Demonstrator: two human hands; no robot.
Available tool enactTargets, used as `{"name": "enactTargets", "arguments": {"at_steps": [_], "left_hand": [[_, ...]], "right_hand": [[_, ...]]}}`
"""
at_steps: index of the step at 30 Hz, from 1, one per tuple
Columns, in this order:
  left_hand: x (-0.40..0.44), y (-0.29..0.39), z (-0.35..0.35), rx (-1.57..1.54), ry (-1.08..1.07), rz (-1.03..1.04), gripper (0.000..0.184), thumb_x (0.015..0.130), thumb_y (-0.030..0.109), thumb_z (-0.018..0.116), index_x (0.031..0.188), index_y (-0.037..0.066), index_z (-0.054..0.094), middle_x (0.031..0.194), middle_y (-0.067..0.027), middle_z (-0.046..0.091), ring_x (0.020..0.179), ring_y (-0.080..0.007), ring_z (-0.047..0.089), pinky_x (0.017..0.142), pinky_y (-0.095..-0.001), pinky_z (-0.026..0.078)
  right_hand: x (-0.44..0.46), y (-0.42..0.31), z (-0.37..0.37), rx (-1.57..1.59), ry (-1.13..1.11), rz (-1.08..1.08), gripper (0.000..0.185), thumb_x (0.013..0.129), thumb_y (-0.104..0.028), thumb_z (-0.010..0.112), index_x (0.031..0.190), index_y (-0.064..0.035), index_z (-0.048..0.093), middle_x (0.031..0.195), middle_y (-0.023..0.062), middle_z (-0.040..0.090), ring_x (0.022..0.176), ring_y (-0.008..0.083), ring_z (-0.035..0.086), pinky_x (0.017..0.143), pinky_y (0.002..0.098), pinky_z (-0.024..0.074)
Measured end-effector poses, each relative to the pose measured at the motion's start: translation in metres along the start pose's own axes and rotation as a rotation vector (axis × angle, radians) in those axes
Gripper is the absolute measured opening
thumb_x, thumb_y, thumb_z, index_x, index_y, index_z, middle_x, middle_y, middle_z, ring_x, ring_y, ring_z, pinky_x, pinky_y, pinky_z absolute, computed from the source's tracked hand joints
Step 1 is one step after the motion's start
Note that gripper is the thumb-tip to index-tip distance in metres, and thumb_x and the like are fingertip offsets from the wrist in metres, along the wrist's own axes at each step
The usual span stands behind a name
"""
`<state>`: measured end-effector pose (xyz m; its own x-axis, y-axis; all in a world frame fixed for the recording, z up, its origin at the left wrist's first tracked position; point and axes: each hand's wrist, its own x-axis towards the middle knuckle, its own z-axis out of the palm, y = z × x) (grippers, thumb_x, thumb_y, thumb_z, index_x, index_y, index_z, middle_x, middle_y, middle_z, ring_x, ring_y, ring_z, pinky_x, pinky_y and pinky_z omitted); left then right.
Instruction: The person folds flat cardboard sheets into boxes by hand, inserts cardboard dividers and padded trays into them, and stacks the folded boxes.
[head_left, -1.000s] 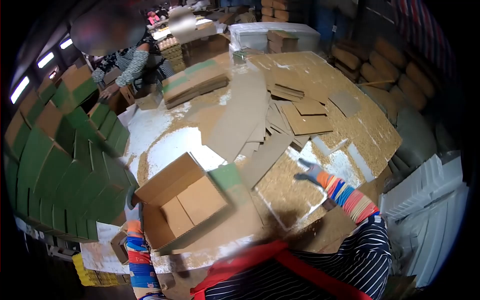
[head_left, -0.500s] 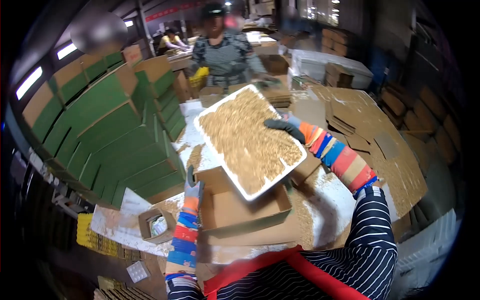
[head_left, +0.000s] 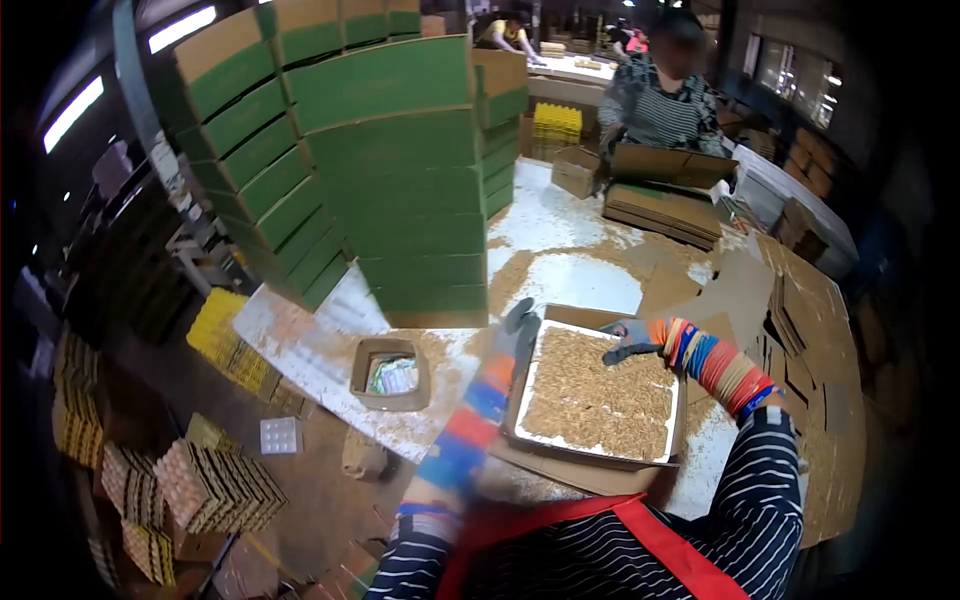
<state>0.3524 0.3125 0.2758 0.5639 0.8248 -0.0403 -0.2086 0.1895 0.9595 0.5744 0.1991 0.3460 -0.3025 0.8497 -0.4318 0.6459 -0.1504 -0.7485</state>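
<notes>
A white-rimmed tray of brown, husk-like loose material sits inside an open cardboard box in front of me. My gloved right hand lies over the tray's upper right part, its fingers spread and partly curled above the material. At the box's upper left corner is my gloved left hand, with fingers extended upward along the outside; motion blurs it somewhat. Neither hand grips anything that I can make out. Flat cardboard lies under the box.
Green and brown boxes stand stacked at the left. A small carton with packets is on the table. Across it, a person stands behind folded cardboard. Egg trays are stacked on the floor.
The tray has gone down from above the box to inside it, and my right hand came down with it. The view has swung left, showing more of the green stack and the floor.
</notes>
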Motion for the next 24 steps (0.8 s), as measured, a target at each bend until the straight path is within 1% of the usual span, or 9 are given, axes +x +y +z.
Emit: {"name": "enactTargets", "arguments": {"at_steps": [3,6,9,10,11,13,16,19,24], "left_hand": [[0.000,0.002,0.015,0.109,-0.039,0.143,0.039,0.082,0.012,0.059,0.119,0.005,0.049,0.106,-0.0053,0.056,0.097,-0.0110,0.050,0.083,-0.0240,0.041],[0.010,-0.018,0.008,-0.082,-0.092,0.127,0.040,0.080,0.011,0.061,0.118,0.002,0.049,0.113,-0.0069,0.054,0.104,-0.0138,0.049,0.090,-0.0260,0.038],[-0.002,0.017,-0.004,0.135,-0.122,0.085,0.041,0.082,0.020,0.061,0.117,0.003,0.050,0.115,-0.0105,0.054,0.104,-0.0162,0.050,0.090,-0.0270,0.039],[0.000,0.015,-0.019,0.359,-0.208,0.209,0.040,0.080,0.016,0.060,0.116,0.005,0.051,0.115,-0.0137,0.053,0.102,-0.0219,0.052,0.091,-0.0302,0.039],[0.013,-0.007,-0.060,0.990,-0.339,0.932,0.043,0.074,0.009,0.059,0.116,0.007,0.052,0.116,-0.0157,0.051,0.104,-0.0294,0.050,0.093,-0.0348,0.038],[0.002,0.013,-0.110,0.989,0.137,0.746,0.047,0.068,0.011,0.066,0.112,0.005,0.053,0.108,-0.0146,0.055,0.102,-0.0286,0.051,0.090,-0.0352,0.039],[-0.015,0.041,-0.186,1.602,0.517,0.316,0.072,0.058,0.035,0.072,0.119,0.010,0.047,0.125,-0.0195,0.041,0.117,-0.0347,0.035,0.099,-0.0435,0.028],[-0.004,0.026,-0.217,2.053,0.255,0.101,0.083,0.055,0.055,0.066,0.127,0.022,0.039,0.132,-0.0193,0.034,0.126,-0.0364,0.024,0.103,-0.0514,0.010],[0.042,-0.025,-0.287,1.928,0.138,0.326,0.014,0.070,0.023,0.056,0.078,0.015,0.065,0.075,-0.0080,0.063,0.072,-0.0279,0.059,0.064,-0.0374,0.045]], "right_hand": [[0.002,0.010,0.021,-0.144,0.141,-0.118,0.063,0.075,-0.034,0.066,0.125,-0.0029,0.043,0.112,0.0108,0.057,0.096,0.0160,0.053,0.085,0.0309,0.0415],[-0.018,-0.047,0.029,-0.283,0.192,0.256,0.065,0.075,-0.037,0.064,0.126,-0.0028,0.041,0.114,0.0179,0.055,0.096,0.0227,0.057,0.086,0.0320,0.0420],[-0.037,-0.062,0.049,-1.263,0.619,-0.400,0.043,0.068,-0.029,0.064,0.102,-0.0050,0.055,0.094,0.0154,0.055,0.087,0.0296,0.052,0.072,0.0392,0.0435],[-0.044,-0.071,0.054,-1.241,0.688,-0.370,0.035,0.064,-0.028,0.064,0.091,-0.0077,0.056,0.088,0.0133,0.051,0.085,0.0295,0.049,0.067,0.0390,0.0417],[-0.058,-0.079,0.059,-1.104,0.551,0.007,0.037,0.068,-0.033,0.061,0.092,-0.0053,0.057,0.092,0.0155,0.055,0.086,0.0301,0.052,0.069,0.0401,0.0430],[-0.065,-0.069,0.065,-0.788,0.126,0.453,0.039,0.073,-0.037,0.054,0.092,-0.0030,0.059,0.092,0.0181,0.059,0.086,0.0321,0.056,0.071,0.0422,0.0443],[-0.061,0.015,0.098,-0.552,-0.038,0.302,0.041,0.075,-0.038,0.049,0.088,-0.0018,0.061,0.087,0.0195,0.062,0.081,0.0349,0.059,0.071,0.0445,0.0451],[-0.047,-0.008,0.088,-0.493,-0.111,0.342,0.041,0.074,-0.040,0.050,0.085,-0.0025,0.062,0.083,0.0196,0.062,0.080,0.0346,0.059,0.071,0.0439,0.0448],[-0.094,-0.035,0.050,-0.219,0.959,-0.084,0.038,0.080,-0.033,0.051,0.106,-0.0066,0.055,0.100,0.0155,0.058,0.091,0.0289,0.056,0.081,0.0372,0.0433]]}}
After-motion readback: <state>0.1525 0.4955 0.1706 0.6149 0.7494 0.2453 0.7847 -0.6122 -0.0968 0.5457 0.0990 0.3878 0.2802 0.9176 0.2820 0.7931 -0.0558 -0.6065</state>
